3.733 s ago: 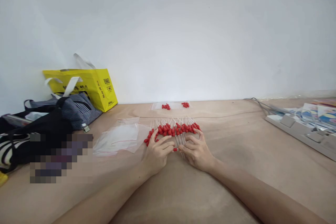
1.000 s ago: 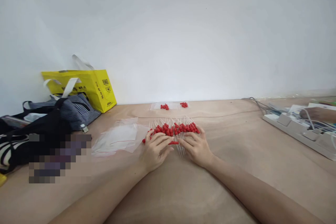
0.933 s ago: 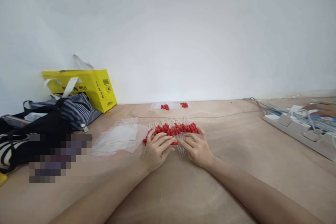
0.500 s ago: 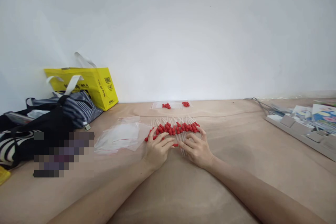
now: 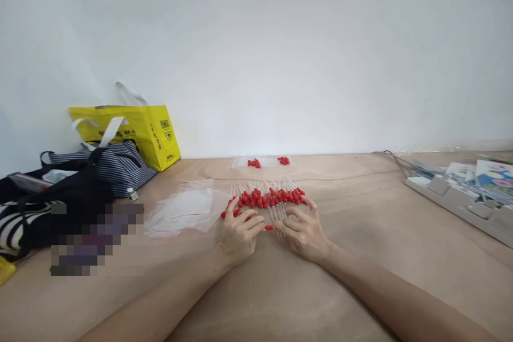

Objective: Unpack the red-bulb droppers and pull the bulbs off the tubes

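1. One counter (image 5: 360, 219) is shown; all else is carried on it.
2. At the left, three bags are heaped: one yellow bag (image 5: 158, 139), one striped bag (image 5: 120, 171), one black bag (image 5: 80, 203).
3. At the right, one power strip (image 5: 452, 203) is set at a slant.
4. Two hands are seen, palms down. By the left hand (image 5: 238, 235), one end of a red piece appears pinched; the right hand (image 5: 306, 235) is curled at the other end, and whether anything is gripped by it cannot be told.
5. Clear pouches (image 5: 184, 208) are piled left of the left hand, overlapped past counting.
6. Red bulbs (image 5: 256, 199) are massed just beyond both hands, too crowded to be counted.
7. Several tubes (image 5: 276, 211) are partly covered by the right hand.
8. One red piece (image 5: 268, 227) is placed between the fingertips, long axis left to right, neither hand clearly nearer.
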